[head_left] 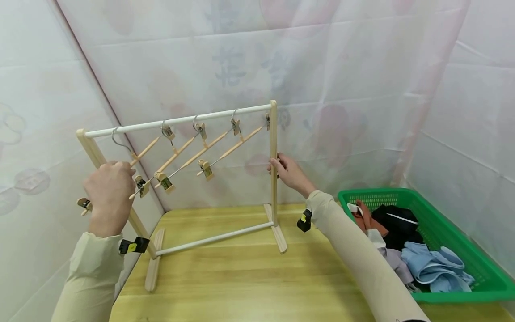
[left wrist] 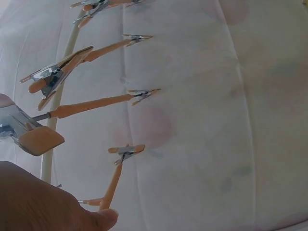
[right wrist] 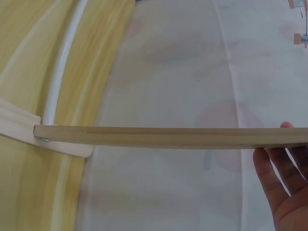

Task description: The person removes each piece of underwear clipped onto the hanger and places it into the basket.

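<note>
A small garment rack with a white top rail (head_left: 181, 120) and wooden posts stands on the table. Several clip hangers (head_left: 195, 156) hang from the rail, each with wooden clips at its ends. At the rack's left end, my left hand (head_left: 109, 194) grips the leftmost clip hanger (head_left: 145, 152); in the left wrist view, the thumb (left wrist: 107, 219) presses on that hanger's wooden bar (left wrist: 111, 190). My right hand (head_left: 293, 173) holds the right post (head_left: 274, 192) about halfway up. From the right wrist view, fingertips (right wrist: 262, 156) sit against the post's edge (right wrist: 168, 137).
On the table's right side, a green plastic basket (head_left: 454, 228) holds crumpled clothes, among them light blue (head_left: 436, 268), black (head_left: 396, 223) and rust-coloured pieces (head_left: 368, 219). A white lower bar (head_left: 215, 239) joins the rack's wooden feet. Printed white curtains (head_left: 354, 89) close off the back and sides.
</note>
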